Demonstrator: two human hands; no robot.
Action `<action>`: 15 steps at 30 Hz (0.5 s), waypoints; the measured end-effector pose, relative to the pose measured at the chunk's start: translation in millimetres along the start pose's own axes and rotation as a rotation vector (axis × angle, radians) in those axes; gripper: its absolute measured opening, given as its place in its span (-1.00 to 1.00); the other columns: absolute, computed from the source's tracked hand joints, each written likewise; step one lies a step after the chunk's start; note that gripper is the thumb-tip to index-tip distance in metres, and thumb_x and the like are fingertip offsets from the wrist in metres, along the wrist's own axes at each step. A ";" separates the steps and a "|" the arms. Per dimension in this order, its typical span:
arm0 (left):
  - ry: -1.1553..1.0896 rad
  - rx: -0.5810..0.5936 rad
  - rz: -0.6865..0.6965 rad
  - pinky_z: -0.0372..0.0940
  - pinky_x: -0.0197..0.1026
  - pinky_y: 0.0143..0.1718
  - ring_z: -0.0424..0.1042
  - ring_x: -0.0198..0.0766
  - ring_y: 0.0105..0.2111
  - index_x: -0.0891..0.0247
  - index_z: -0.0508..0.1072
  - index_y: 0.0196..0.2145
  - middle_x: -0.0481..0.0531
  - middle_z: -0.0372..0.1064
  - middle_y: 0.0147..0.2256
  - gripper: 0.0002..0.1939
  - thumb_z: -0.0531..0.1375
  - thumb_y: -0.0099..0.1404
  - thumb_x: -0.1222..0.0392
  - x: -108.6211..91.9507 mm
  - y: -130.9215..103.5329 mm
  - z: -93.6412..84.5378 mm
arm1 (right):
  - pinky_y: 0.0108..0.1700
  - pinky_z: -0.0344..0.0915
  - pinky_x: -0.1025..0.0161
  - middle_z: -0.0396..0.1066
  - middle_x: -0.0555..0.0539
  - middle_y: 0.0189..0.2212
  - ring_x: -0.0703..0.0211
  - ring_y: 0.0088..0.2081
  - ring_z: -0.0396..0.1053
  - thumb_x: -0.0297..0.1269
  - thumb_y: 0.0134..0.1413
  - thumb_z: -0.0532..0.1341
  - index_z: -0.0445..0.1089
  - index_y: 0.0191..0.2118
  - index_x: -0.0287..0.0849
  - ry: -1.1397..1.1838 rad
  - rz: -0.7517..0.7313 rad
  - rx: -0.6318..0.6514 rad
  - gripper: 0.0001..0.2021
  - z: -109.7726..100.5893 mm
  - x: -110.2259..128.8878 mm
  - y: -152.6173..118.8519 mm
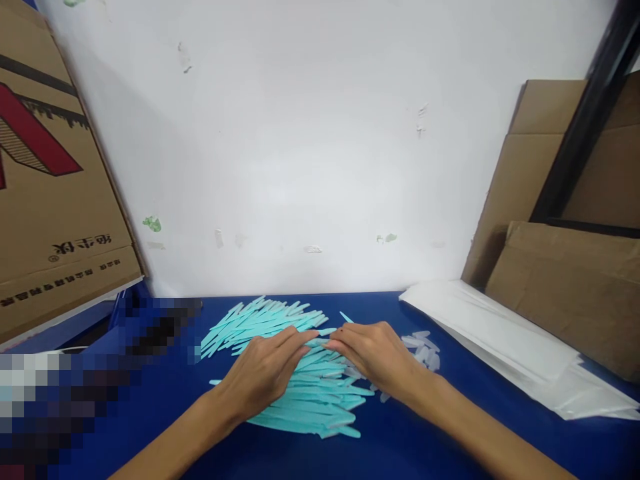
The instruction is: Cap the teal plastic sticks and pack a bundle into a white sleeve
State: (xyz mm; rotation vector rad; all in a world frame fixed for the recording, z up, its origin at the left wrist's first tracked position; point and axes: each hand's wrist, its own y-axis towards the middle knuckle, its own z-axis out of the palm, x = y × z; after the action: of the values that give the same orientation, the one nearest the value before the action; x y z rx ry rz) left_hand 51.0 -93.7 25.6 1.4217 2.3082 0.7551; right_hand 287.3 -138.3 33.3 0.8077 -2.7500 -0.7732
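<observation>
Turquoise sticks (260,321) lie on the blue worktop, seen from the head camera in two loose heaps, one towards the wall and a nearer heap (325,407) spread below and between the person's hands. The left hand (267,367) reaches over the nearer heap, with its thumb and fingertips pinched together around one slim turquoise stick (327,331). The right hand (377,350) meets it from the other side, fingers bunched and grasping at the other end of that stick; its exact grip is partly hidden by the fingers. Just beyond the right hand's knuckles lies a lone stick (345,317), apart from the heaps. Small clear pieces (424,351) are scattered beside and partly behind the right wrist, near the edge of the nearer heap. Farther right, white sheets (500,340) lie stacked at an angle, close to a flat piece of cardboard (570,287) and a black frame (577,133). On the left stands a printed cardboard box (60,200) with a red mark, above a patch blurred into squares. Behind everything rises a white wall (300,133) with scuffs and green flecks.
</observation>
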 end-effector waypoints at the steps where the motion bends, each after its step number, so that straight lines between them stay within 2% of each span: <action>1: 0.011 0.009 -0.016 0.14 -0.30 -0.51 0.35 -0.31 -0.47 0.16 0.30 0.15 0.03 0.43 -0.26 -0.69 -0.05 0.53 0.21 1.2 1.5 -0.3 | -0.47 0.06 0.32 0.53 -0.04 -0.40 0.20 -0.43 0.47 -0.04 0.44 -0.08 0.50 -0.17 -0.13 -0.026 0.019 0.009 -0.55 -2.3 -0.8 1.2; 4: 0.028 0.033 -0.112 0.24 -0.27 -0.44 0.41 -0.27 -0.39 0.17 0.33 0.11 0.08 0.40 -0.18 -0.68 -0.09 0.53 0.23 9.4 4.5 -0.2 | -0.45 0.10 0.31 0.56 -0.10 -0.27 0.12 -0.36 0.51 0.00 0.41 -0.05 0.41 0.05 -0.11 -0.103 0.099 0.020 -0.59 -10.0 -4.5 4.1; 6: 0.046 0.044 -0.175 0.32 -0.22 -0.33 0.44 -0.21 -0.29 0.19 0.30 0.15 0.12 0.37 -0.13 -0.64 -0.12 0.52 0.27 18.7 4.0 0.7 | -0.43 0.14 0.30 0.57 -0.11 -0.23 0.09 -0.35 0.52 -0.01 0.41 -0.03 0.36 0.11 -0.11 -0.124 0.138 0.035 -0.59 -14.3 -9.3 4.7; 8: 0.082 0.048 -0.224 0.36 -0.12 -0.19 0.42 -0.11 -0.15 0.19 0.26 0.20 0.17 0.34 -0.06 -0.61 -0.11 0.50 0.28 28.4 2.0 1.7 | -0.41 0.15 0.30 0.57 -0.09 -0.25 0.12 -0.36 0.52 -0.05 0.41 -0.01 0.41 0.04 -0.09 -0.087 0.129 0.088 -0.64 -17.4 -16.0 4.4; 11: 0.134 0.037 -0.258 0.31 0.06 -0.01 0.33 0.02 0.01 0.22 0.27 0.18 0.21 0.29 0.03 -0.63 -0.03 0.47 0.23 36.0 -0.3 1.6 | -0.37 0.18 0.32 0.58 -0.01 -0.30 0.16 -0.35 0.51 -0.13 0.37 0.09 0.51 -0.18 -0.04 0.052 0.057 0.218 -0.74 -20.6 -26.7 2.7; 15: 0.065 0.169 -0.198 0.30 0.00 -0.06 0.35 -0.05 -0.10 0.23 0.46 -0.09 0.12 0.40 -0.14 -0.75 0.00 0.48 0.21 27.0 3.0 -0.3 | -0.41 0.17 0.33 0.57 0.07 -0.40 0.19 -0.36 0.50 -0.18 0.21 0.27 0.56 -0.31 0.01 0.174 0.088 0.324 -0.88 -22.1 -35.4 -0.3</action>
State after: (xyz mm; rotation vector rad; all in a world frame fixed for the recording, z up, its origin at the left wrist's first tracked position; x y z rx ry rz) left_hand 40.8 -68.5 27.6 1.2257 2.5679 0.5679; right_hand 323.7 -128.8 51.2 0.7609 -2.7639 -0.2296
